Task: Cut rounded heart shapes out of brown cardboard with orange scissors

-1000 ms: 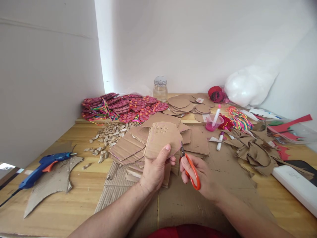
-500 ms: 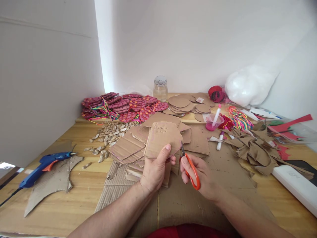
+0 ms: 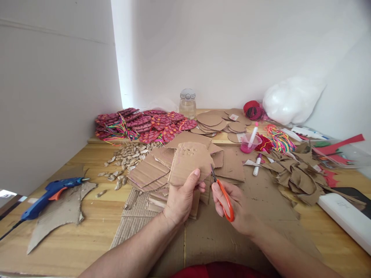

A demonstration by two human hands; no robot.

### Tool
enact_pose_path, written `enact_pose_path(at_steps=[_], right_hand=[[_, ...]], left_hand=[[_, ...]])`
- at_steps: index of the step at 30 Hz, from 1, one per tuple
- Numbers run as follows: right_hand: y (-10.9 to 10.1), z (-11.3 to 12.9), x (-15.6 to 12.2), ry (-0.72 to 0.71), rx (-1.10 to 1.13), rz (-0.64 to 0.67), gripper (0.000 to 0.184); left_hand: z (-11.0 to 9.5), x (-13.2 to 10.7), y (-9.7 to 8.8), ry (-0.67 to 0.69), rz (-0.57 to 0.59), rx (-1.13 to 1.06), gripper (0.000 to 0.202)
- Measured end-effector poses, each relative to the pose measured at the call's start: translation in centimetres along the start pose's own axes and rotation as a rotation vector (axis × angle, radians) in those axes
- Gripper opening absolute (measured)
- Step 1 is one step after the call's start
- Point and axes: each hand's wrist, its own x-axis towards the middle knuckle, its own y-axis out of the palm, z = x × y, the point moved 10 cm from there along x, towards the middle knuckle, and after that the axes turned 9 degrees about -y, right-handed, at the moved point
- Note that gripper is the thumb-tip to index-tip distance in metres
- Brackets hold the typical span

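Observation:
My left hand (image 3: 182,199) grips a brown cardboard piece (image 3: 189,162) from below, thumb pressed on its front face. The piece is held upright over a pile of cut cardboard pieces (image 3: 150,172). My right hand (image 3: 234,206) is closed through the handles of orange scissors (image 3: 223,195). The scissor blades meet the right edge of the held cardboard piece. Both hands hover above a large flat cardboard sheet (image 3: 261,208) on the wooden table (image 3: 95,216).
A blue glue gun (image 3: 50,195) lies at the left on a cardboard scrap. Seeds (image 3: 127,158), pink decorated discs (image 3: 145,125), a glass jar (image 3: 187,102), cardboard circles (image 3: 214,121), a pink cup (image 3: 249,143), crumpled brown scraps (image 3: 298,175) and a white bar (image 3: 346,216) surround the work area.
The scene is almost unchanged. The scissors and my right hand have shifted very slightly at the cardboard's right edge.

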Motion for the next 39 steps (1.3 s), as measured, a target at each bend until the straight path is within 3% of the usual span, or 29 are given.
enact_pose_path(at_steps=[11, 29, 39], right_hand=[[-0.4, -1.5, -0.4, -0.006, -0.021, -0.052, 0.048], [-0.2, -0.1, 0.2, -0.034, -0.147, 0.049, 0.052], [-0.2, -0.7, -0.2, -0.007, -0.067, -0.017, 0.051]], left_hand=[[0.3, -0.2, 0.0, -0.013, 0.004, -0.032, 0.032], [0.6, 0.2, 0.3, -0.036, 0.05, -0.036, 0.032], [0.4, 0.0, 0.4, -0.03, 0.044, -0.028, 0.033]])
